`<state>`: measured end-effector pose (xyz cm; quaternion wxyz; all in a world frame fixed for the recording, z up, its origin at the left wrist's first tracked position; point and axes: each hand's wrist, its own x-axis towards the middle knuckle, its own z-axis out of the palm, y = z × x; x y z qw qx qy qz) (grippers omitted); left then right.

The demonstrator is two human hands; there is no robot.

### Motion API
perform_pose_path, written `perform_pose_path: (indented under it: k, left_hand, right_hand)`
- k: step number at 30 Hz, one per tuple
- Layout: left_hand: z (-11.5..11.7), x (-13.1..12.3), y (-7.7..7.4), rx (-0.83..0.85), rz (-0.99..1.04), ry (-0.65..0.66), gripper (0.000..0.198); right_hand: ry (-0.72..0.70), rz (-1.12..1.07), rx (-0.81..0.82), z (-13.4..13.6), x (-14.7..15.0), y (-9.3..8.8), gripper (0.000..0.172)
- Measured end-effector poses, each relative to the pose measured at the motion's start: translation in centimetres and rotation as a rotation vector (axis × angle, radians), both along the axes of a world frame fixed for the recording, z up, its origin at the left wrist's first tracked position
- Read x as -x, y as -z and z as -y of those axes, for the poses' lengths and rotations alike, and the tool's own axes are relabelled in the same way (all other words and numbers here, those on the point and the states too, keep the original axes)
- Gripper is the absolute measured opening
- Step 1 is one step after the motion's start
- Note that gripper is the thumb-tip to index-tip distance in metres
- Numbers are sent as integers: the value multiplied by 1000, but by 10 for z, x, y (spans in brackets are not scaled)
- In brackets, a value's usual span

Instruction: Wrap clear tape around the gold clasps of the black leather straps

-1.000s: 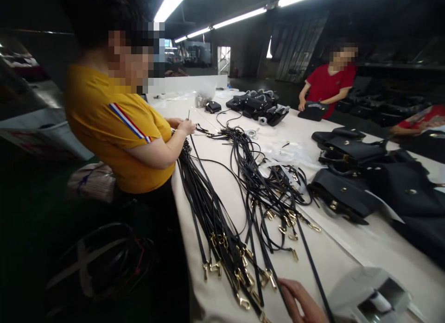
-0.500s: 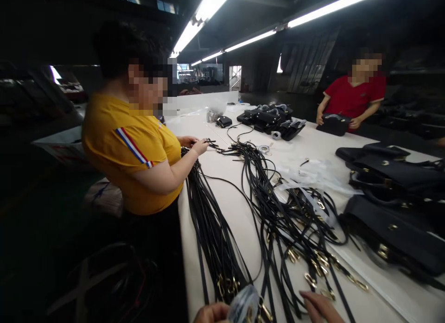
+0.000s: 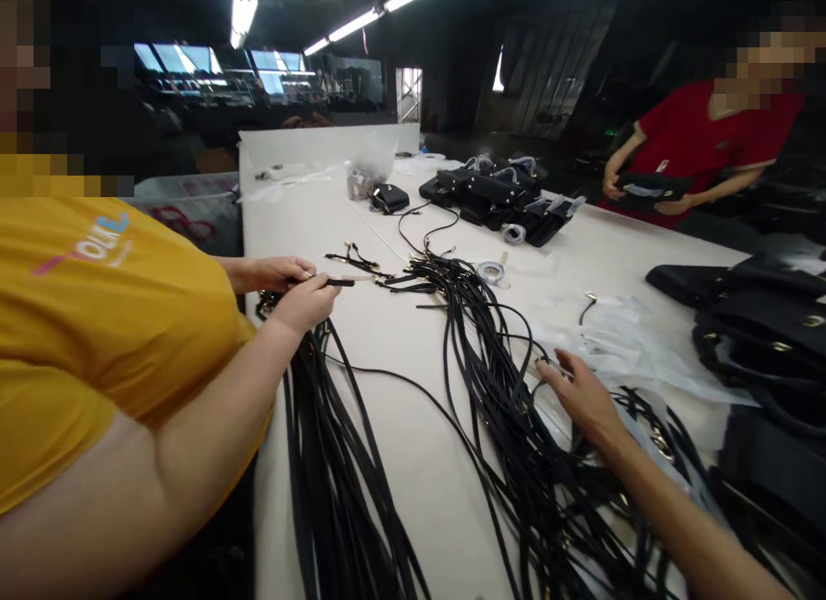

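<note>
Although the right hand (image 3: 590, 406) is stretched out over the table (image 3: 419, 471), its hold is hard to read: the fingers are bent, something small and shiny shows at their tips, and whether they pinch it or only rest beside it cannot be told. The left hand is out of view. Below and left of the fingers, the black straps (image 3: 481, 385) lie in a tangle, partly hidden by the forearm, their near ends lost at the bottom edge. The step in hand looks like picking at one strap or its fitting; the next move seems to call for a sure grip and a gentle draw, since the strands cross and could snag. Right of the fingers lies a clear plastic sheet (image 3: 636, 350), and past it a stack of black bags (image 3: 774, 462) cut off by the edge. Well left of the fingers, a second bundle (image 3: 323, 462) lies near a co-worker (image 3: 129, 299) in yellow, also cut off; the slim dark piece in the co-worker's hands (image 3: 308, 306) is too small to name. Beyond the fingertips sit a roll of tape (image 3: 490, 281) and, farther, more bags (image 3: 490, 195), their shapes merging. Far to the right, a person in red (image 3: 684, 135) holds a dark item, its details unclear.
</note>
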<state>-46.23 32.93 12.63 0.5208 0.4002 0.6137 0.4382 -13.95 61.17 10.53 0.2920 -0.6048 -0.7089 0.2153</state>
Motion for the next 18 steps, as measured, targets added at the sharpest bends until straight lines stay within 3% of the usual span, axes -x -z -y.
perform_pose_path:
  k: [3,5,7,8,10,13,16,18]
  left_hand:
    - [-106,124,-52,-138,-113,-156,67]
    - [-156,196,-76,-116,-298,-150,60]
    - [-177,234,-79,-156,-478,-161,56]
    - [-178,238,-72,-204,-593,-256,52]
    - [-164,218,-44,-275,-758,-420,52]
    - [-128,149,17,-250,-842,-431,72]
    - [-90,66,76,-216,-903,-383,70]
    - [-70,16,104,-220,-991,-369,56]
  right_hand:
    - [-20,66,-91,-46,32,0,74]
    - [-157,83,-237,-63,63,-2,61]
    - [-378,63,-401,-71,104,-3,41]
    - [-487,52,-446,-74,126,-2,35]
    - [-661,99,-437,-81,170,6,35]
    - [-778,307,-290,-100,210,32,40]
    - [-732,381,-196,-121,206,59,34]
    - [-674,279,-173,-133,186,65,25]
